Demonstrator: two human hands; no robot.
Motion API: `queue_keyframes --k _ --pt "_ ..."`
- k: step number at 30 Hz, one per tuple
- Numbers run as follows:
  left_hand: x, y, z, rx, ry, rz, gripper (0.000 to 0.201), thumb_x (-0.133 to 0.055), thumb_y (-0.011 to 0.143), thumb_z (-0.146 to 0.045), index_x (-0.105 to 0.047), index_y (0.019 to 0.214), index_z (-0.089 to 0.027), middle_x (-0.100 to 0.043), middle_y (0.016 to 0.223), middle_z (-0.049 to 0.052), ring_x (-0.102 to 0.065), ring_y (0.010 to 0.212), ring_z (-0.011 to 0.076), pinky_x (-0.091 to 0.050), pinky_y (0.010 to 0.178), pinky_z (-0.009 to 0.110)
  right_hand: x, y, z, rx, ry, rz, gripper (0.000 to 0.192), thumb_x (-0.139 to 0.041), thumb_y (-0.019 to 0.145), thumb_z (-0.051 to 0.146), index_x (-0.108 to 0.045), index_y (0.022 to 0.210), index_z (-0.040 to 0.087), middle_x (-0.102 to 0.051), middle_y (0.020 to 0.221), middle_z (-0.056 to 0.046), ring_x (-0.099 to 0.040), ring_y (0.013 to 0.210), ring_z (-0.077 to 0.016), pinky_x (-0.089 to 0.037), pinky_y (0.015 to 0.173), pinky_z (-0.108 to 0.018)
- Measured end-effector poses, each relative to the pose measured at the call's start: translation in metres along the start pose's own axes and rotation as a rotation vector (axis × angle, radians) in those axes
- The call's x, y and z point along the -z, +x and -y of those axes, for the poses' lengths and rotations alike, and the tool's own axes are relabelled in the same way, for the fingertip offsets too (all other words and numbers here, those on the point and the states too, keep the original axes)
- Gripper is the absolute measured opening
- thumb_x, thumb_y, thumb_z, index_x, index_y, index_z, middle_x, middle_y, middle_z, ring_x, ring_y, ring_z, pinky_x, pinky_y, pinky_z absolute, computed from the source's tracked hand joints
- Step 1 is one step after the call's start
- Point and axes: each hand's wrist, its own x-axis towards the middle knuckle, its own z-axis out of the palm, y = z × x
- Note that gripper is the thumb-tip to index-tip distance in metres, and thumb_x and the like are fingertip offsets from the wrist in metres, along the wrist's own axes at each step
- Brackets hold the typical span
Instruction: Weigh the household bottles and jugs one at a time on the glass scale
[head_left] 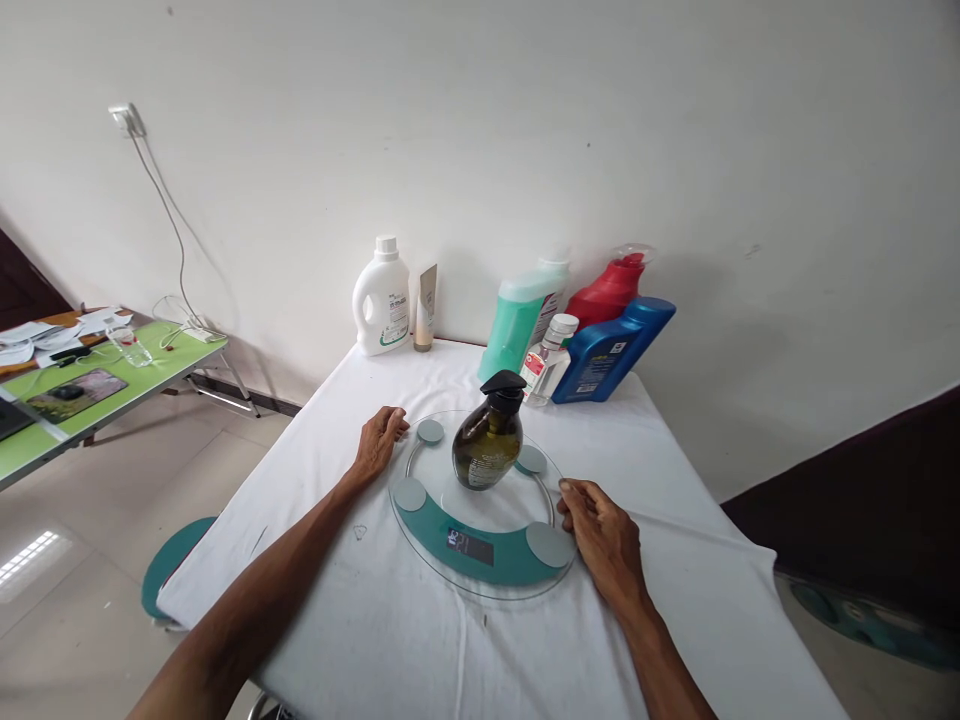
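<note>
Open white cloth was left in front of the round glass scale (480, 575) and along both sides. The scale's middle was taken up by a dark pump bottle (487, 445). Behind it, passage was blocked by a row of detergent bottles (600, 350) against the wall.

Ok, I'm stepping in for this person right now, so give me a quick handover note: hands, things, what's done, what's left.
Left hand: empty, resting at the left rim of the round glass scale.
Right hand: empty, fingers at the scale's right rim.
Dark pump bottle: upright on the middle of the scale.
Done: bottle is on the scale.
Left: display too small to read; other bottles stand by the wall, not on the scale.
</note>
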Motion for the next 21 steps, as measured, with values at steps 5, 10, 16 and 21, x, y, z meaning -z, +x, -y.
queue_keyframes --k 5,10,16,21 --pt "0.0002 -0.0004 -0.0002 0.007 0.007 0.005 0.056 -0.049 0.099 -0.072 -0.07 0.096 -0.021 -0.08 0.089 0.01 -0.074 0.079 0.0224 -0.06 0.079 0.037 -0.0002 0.0 -0.0006 -0.01 -0.024 -0.013 0.05 -0.056 0.082 0.073 -0.07 0.089 0.025 -0.073 0.073 -0.005 -0.067 0.062 -0.0223 -0.051 0.065 -0.034" --pt "0.0005 0.0003 0.0003 0.004 0.013 0.011 0.058 -0.048 0.099 -0.073 -0.07 0.098 -0.02 -0.08 0.09 0.01 -0.074 0.078 0.0222 -0.061 0.079 0.037 -0.0017 0.0013 -0.0013 -0.018 -0.033 -0.01 0.05 -0.055 0.083 0.072 -0.07 0.091 0.025 -0.074 0.074 -0.005 -0.067 0.062 -0.0228 -0.051 0.067 -0.035" --pt "0.0007 -0.0001 -0.0004 0.012 0.012 0.015 0.057 -0.048 0.099 -0.072 -0.07 0.1 -0.02 -0.08 0.091 0.01 -0.074 0.08 0.022 -0.06 0.08 0.036 -0.0017 -0.0007 -0.0008 -0.007 -0.047 -0.014 0.05 -0.05 0.086 0.071 -0.068 0.088 0.025 -0.073 0.072 -0.005 -0.066 0.062 -0.0224 -0.051 0.068 -0.035" --pt "0.0008 0.0001 0.0002 0.007 0.007 0.013 0.056 -0.049 0.1 -0.072 -0.071 0.099 -0.02 -0.08 0.091 0.01 -0.073 0.079 0.0219 -0.06 0.079 0.036 -0.0007 -0.0017 0.0011 0.036 -0.065 -0.01 0.047 -0.049 0.089 0.069 -0.067 0.084 0.026 -0.071 0.069 -0.004 -0.065 0.06 -0.0222 -0.05 0.067 -0.034"
